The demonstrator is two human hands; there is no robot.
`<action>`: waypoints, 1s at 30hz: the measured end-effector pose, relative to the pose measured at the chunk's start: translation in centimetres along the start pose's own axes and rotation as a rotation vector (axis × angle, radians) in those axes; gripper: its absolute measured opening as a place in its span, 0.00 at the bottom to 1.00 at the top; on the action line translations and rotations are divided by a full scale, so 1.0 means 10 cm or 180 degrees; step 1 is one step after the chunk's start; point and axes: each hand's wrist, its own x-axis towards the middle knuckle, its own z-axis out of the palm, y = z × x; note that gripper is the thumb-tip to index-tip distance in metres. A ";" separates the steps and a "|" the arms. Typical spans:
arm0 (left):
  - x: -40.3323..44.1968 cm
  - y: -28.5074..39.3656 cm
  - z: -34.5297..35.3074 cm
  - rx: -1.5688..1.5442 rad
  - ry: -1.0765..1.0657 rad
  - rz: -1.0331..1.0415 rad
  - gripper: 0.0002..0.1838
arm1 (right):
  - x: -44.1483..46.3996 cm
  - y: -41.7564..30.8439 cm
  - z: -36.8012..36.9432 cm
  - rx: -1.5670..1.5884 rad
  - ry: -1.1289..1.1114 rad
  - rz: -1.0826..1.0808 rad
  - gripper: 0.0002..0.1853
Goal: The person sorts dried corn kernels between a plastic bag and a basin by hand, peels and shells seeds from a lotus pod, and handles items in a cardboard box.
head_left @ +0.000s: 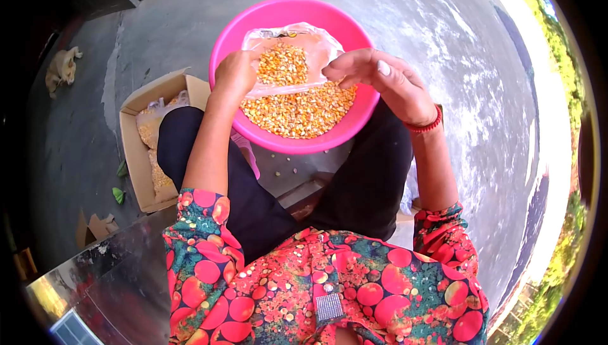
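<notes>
head view: the clear bag lies in the pink bowl, upper centre of the frame, with yellow-orange kernels inside it and loose kernels heaped just below it. to handle this well, i'd hold the bag's mouth wide and inside the bowl's rim, so stray grains drop back into the heap — and support the plastic from both sides, as thin film likely sags under a load.

the left hand, at the bag's left edge, has its fingers curled in, a closed grip that seems to pinch the plastic. the right hand, red bracelet at its wrist, makes a looser grip: fingers half bent, thumb apart from them, tips at the bag's right edge — whether they have hold of it i cannot tell. left of centre, a cardboard box holds more bagged kernels.
</notes>
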 end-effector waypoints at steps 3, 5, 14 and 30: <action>-0.02 0.07 -0.02 0.0014 -0.0039 -0.0033 0.12 | -0.14 -0.02 0.02 -0.0173 0.0436 -0.0027 0.26; -0.01 0.04 0.00 0.0033 -0.0055 -0.0051 0.12 | -0.28 -0.08 0.17 -0.0237 0.0565 -0.0512 0.28; -0.03 -0.01 0.02 -0.0196 0.0055 -0.0046 0.12 | -0.83 -0.10 0.13 -0.2549 -0.0009 0.1148 0.14; -0.05 0.20 -0.18 -0.0247 -0.0299 -0.0383 0.22 | -0.22 1.06 -0.16 -0.2969 -0.0248 0.1039 0.08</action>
